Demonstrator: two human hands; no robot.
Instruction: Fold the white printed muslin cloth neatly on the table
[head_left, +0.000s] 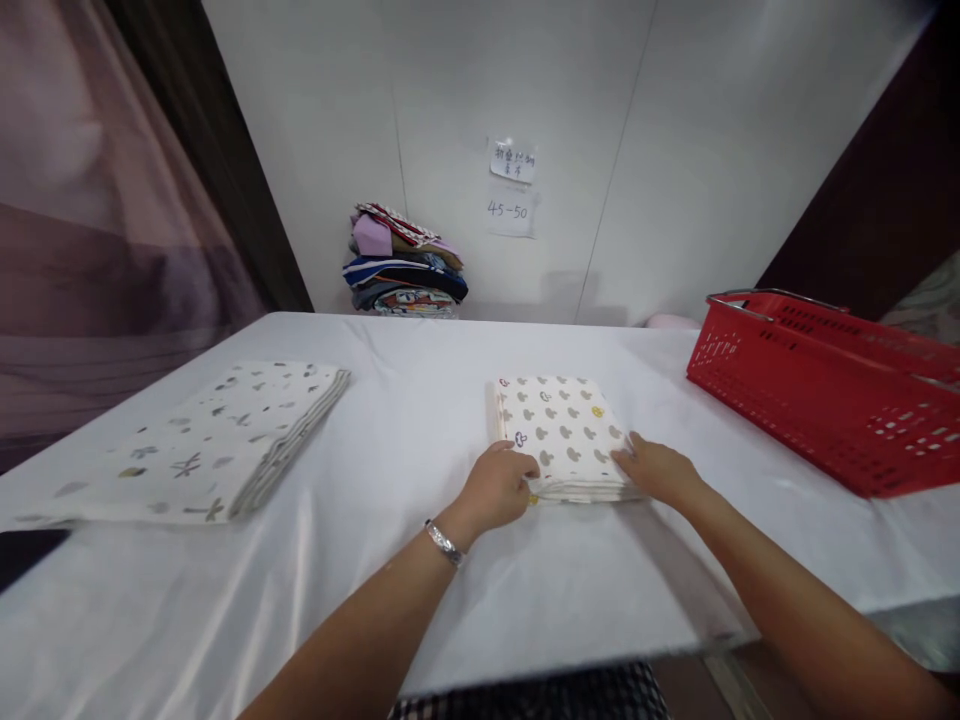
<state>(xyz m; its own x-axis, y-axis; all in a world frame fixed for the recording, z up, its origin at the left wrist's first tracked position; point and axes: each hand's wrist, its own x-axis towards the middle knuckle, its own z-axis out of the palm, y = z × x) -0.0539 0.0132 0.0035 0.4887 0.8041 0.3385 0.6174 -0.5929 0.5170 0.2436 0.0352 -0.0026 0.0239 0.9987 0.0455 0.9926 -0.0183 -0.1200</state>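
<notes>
At table centre, both the left hand (pixel 499 485) and right hand (pixel 658 470) are pinching the near edge of the already folded mushroom-print cloth (pixel 562 430), red basket (pixel 825 400) waiting at three o'clock.

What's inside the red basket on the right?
The red basket shows only its near slotted wall and rim from this angle. Nothing rises above the rim, but its floor is hidden, so whether it holds anything cannot be told.

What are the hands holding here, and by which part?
Both hands grip the folded patterned cloth at its near edge: the left hand at the near left corner, the right hand at the near right corner. It lies flat on the table.
</notes>
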